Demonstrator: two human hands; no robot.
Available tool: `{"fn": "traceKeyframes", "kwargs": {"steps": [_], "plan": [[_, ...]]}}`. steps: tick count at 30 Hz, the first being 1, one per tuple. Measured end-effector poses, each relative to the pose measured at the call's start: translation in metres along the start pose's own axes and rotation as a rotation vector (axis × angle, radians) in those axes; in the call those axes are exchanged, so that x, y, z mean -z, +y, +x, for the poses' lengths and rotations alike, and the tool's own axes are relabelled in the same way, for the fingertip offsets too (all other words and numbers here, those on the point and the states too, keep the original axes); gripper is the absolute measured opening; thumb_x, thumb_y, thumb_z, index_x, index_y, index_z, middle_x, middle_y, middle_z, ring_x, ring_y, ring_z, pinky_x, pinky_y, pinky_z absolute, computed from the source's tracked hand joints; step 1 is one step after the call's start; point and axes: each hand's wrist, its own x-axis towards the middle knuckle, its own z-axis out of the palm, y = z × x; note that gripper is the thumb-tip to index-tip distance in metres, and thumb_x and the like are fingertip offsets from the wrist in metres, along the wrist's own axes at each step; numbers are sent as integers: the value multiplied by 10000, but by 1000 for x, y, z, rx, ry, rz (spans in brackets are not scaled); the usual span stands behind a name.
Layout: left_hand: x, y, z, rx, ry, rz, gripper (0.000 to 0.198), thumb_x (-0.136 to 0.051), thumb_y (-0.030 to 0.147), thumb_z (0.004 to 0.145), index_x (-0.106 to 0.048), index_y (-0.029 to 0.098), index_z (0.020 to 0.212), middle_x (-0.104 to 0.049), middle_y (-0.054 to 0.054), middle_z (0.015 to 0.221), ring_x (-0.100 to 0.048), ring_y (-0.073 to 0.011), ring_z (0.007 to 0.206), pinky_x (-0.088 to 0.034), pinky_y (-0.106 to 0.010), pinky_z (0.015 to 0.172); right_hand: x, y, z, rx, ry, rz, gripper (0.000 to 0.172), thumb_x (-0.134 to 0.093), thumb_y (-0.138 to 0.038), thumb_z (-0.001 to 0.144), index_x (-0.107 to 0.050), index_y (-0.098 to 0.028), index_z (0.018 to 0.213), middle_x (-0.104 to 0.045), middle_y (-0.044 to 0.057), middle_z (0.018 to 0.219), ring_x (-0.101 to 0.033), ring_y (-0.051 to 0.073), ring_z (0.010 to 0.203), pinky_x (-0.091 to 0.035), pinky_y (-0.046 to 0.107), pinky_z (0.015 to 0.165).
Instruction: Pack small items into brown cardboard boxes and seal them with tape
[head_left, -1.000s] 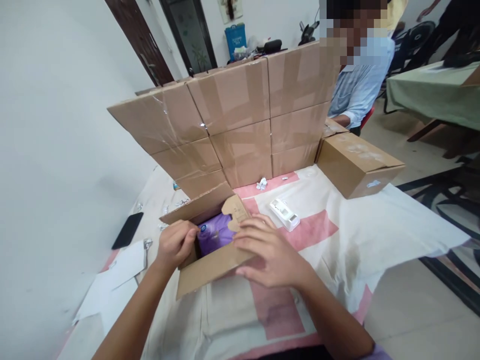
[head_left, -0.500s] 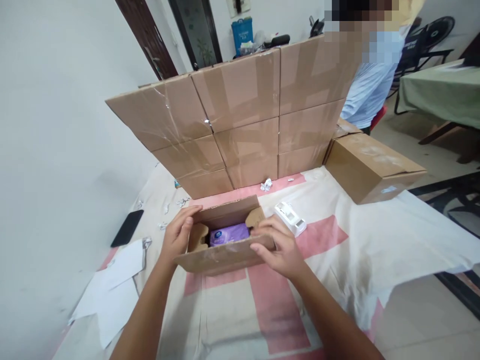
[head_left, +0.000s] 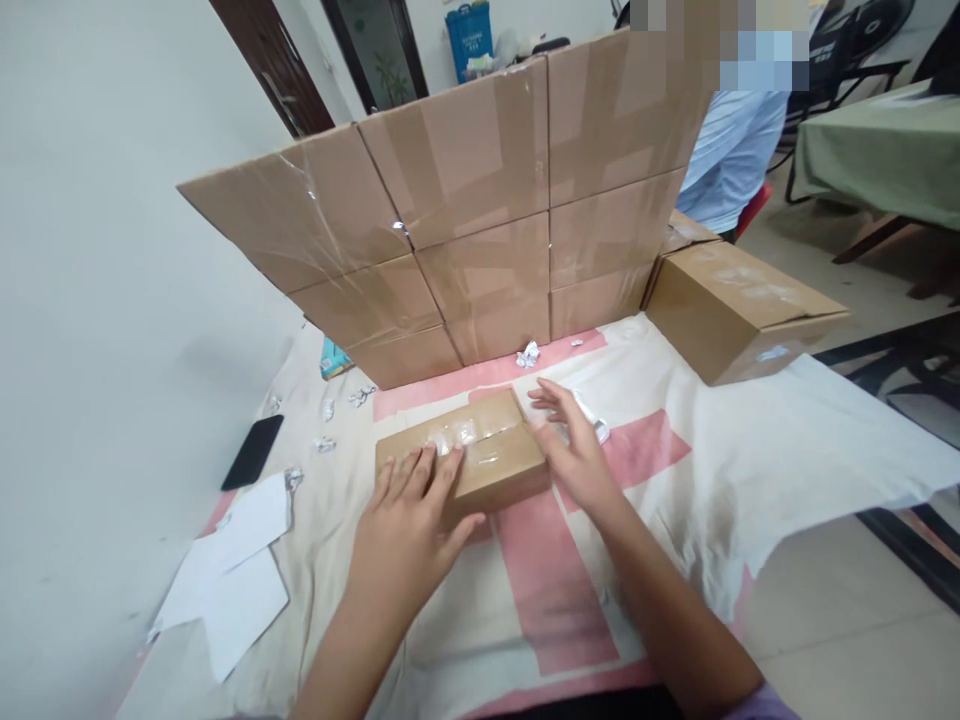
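Observation:
A small cardboard box [head_left: 499, 455] lies on the cloth in front of me, its top flaps folded down and meeting along a seam. Bits of clear tape show on its top. My left hand [head_left: 412, 510] rests flat over the left part of the lid, fingers spread. At the box's right end is my right hand [head_left: 574, 445], fingers apart and holding nothing; whether its palm touches the box I cannot tell. Partly hidden behind that hand is a white plastic device [head_left: 601, 430]. The inside of the box is covered.
Behind stands a wall of stacked, taped cardboard boxes [head_left: 480, 200], with another closed carton [head_left: 742, 300] at right. Left lie a black phone [head_left: 253, 452], white papers [head_left: 244, 570] and crumpled foil [head_left: 325, 444]. A crumpled wrapper [head_left: 528, 354] sits by the wall. A person in light blue [head_left: 742, 150] is beyond.
The box's flaps have gone from upright to folded down, covering the purple pack inside. My left hand has moved from the side onto the top; my right hand has let go of the near flap.

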Motion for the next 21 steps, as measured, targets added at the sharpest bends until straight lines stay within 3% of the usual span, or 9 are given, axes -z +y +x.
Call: {"fn": "traceKeyframes", "kwargs": {"steps": [2,6,9,13,15,18,20,21], "plan": [[-10,8,0,52,22,64,580,-608,393,932,-519,181,1464,-546,-191,1481,-548,-388,1349,-456,-593,1090,23,9,8,-78,57,-168,371,-409,-449,1003,-624,-225,1206,-634,111,1266,-552,278,1235,-404,458,1076],[-23,-4,1,76,40,1,529,-584,326,942,-529,175,1446,-550,-154,1485,-547,-350,1361,-475,-560,1091,62,24,21,-442,-9,-449,568,-307,-598,995,-692,-195,887,-686,138,1086,-579,326,1126,-401,470,1012],[-25,-23,3,85,30,-106,540,-629,376,913,-548,195,1416,-592,-120,1448,-588,-319,1323,-437,-550,1141,73,29,24,-636,-78,-401,591,-311,-620,981,-685,-186,832,-707,120,960,-639,276,946,-449,382,881],[-20,-25,2,134,17,-129,631,-647,356,900,-452,219,1484,-603,-115,1443,-587,-310,1325,-381,-558,1183,72,33,27,-683,-61,-335,525,-384,-567,961,-685,-179,775,-711,97,888,-640,227,821,-446,310,751],[-16,-7,-1,131,81,-87,698,-625,329,916,-348,205,1545,-566,-151,1475,-528,-342,1381,-352,-610,1180,71,36,29,-671,-49,-298,462,-439,-514,939,-684,-176,742,-707,90,837,-631,220,786,-437,299,712],[-15,45,-3,51,346,-124,751,-627,282,916,-273,208,1574,-492,-184,1533,-380,-364,1483,-311,-654,1190,71,41,30,-649,-32,-263,343,-501,-408,890,-673,-180,699,-697,82,793,-625,221,781,-432,298,700],[-23,88,4,-130,460,-327,755,-639,236,896,-281,263,1560,-525,-144,1510,-390,-302,1488,-346,-592,1211,71,44,28,-617,-22,-250,258,-530,-340,848,-667,-189,692,-699,79,841,-627,228,837,-444,305,748],[-30,109,11,-221,428,-445,747,-635,257,896,-278,294,1551,-515,-129,1518,-397,-281,1486,-379,-565,1206,70,45,28,-597,-17,-244,224,-537,-314,830,-666,-193,692,-700,79,883,-626,236,886,-449,313,792]]}}
